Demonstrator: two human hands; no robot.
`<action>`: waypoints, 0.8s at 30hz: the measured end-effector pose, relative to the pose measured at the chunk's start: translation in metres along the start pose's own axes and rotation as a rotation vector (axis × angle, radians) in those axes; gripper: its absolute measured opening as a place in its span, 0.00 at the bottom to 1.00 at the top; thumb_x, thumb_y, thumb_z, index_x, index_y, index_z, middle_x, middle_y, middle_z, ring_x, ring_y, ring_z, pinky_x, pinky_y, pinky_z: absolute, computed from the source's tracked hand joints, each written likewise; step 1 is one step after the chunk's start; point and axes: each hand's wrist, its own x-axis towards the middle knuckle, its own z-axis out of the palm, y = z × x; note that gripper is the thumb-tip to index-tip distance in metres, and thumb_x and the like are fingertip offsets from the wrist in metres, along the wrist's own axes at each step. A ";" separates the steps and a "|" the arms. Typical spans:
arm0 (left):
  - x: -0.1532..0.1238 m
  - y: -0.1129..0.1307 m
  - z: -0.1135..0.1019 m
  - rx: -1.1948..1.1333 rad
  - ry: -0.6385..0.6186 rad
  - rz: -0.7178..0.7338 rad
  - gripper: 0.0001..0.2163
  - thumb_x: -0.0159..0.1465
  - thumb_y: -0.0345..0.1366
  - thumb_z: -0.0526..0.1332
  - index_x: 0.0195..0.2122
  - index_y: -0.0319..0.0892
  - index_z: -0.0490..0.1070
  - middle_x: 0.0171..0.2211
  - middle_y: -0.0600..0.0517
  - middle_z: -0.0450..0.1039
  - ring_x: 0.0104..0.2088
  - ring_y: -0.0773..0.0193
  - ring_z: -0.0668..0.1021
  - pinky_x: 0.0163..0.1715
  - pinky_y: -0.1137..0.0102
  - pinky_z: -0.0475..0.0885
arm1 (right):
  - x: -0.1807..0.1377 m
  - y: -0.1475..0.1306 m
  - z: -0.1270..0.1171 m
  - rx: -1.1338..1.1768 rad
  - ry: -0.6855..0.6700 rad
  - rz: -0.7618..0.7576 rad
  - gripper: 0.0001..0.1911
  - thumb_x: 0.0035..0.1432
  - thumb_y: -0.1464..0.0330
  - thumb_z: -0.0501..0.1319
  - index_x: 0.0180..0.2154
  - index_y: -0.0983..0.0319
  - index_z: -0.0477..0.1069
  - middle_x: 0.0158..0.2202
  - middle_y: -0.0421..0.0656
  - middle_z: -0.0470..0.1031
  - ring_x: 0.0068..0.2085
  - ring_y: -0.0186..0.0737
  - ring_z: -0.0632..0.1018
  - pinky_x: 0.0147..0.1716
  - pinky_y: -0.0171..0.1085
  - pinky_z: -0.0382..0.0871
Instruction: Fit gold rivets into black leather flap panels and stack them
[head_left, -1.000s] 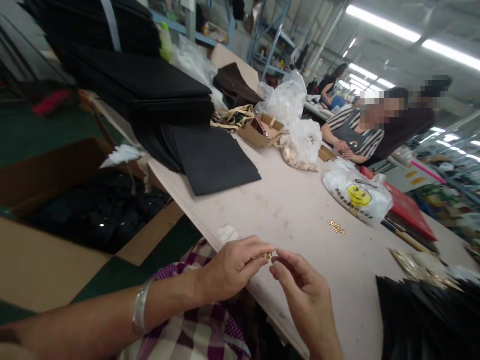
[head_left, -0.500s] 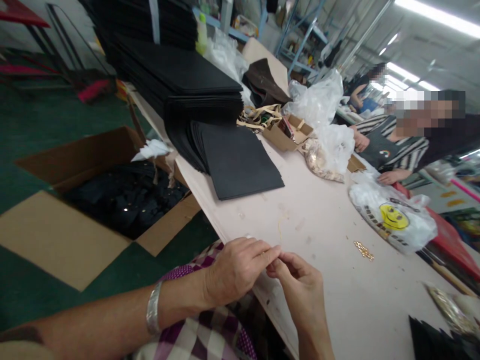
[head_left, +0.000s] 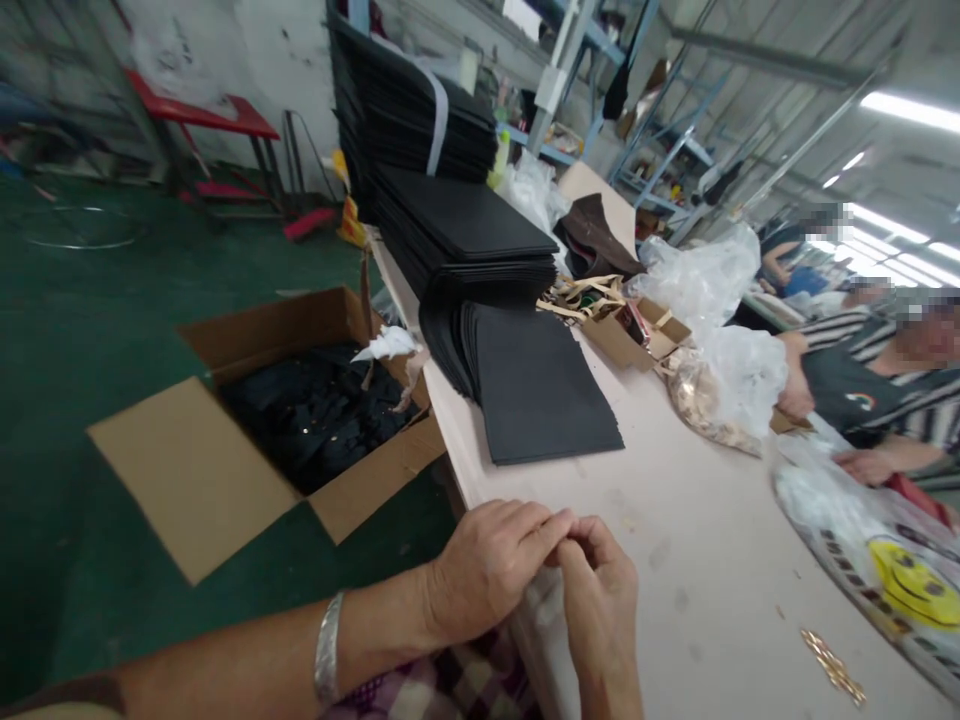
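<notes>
My left hand, with a silver bracelet on the wrist, is closed in a pinch over the near edge of the table. Against its fingertips press those of my right hand, also pinched. Whatever lies between the fingers is hidden or too small to make out. Just beyond both hands lies a fanned stack of black sheets on the pale tabletop. Off to the right sits a small cluster of gold-coloured metal pieces.
An open cardboard box of black pieces stands on the floor at left. Taller black stacks rise behind. Along the far side are a small carton, plastic bags and a smiley-printed bag. A person sits across the table.
The view has swung left, so the table's things appear farther right and lower. Both hands stay pinched together at the table edge. A thin yellowish strand seen above the fingertips earlier no longer shows.
</notes>
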 end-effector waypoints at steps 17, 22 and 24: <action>0.001 -0.062 -0.037 -1.064 0.389 -1.170 0.22 0.57 0.45 0.64 0.47 0.33 0.71 0.24 0.57 0.68 0.14 0.77 0.56 0.13 0.76 0.46 | 0.133 0.005 0.025 -0.682 -0.192 -0.617 0.13 0.66 0.69 0.50 0.39 0.62 0.73 0.39 0.48 0.78 0.41 0.47 0.74 0.42 0.43 0.65; 0.001 -0.056 -0.039 -1.154 0.328 -1.184 0.18 0.50 0.43 0.72 0.37 0.36 0.75 0.21 0.57 0.69 0.18 0.73 0.67 0.16 0.77 0.57 | 0.064 0.014 0.000 -0.523 -0.415 -0.509 0.11 0.66 0.68 0.52 0.35 0.59 0.73 0.35 0.43 0.77 0.38 0.43 0.75 0.41 0.40 0.65; 0.001 -0.052 -0.040 -1.266 0.250 -1.184 0.18 0.47 0.41 0.74 0.35 0.37 0.75 0.26 0.52 0.75 0.25 0.65 0.75 0.22 0.75 0.67 | 0.036 0.014 -0.011 -0.398 -0.560 -0.405 0.11 0.66 0.66 0.55 0.35 0.57 0.75 0.35 0.41 0.77 0.38 0.40 0.75 0.39 0.37 0.66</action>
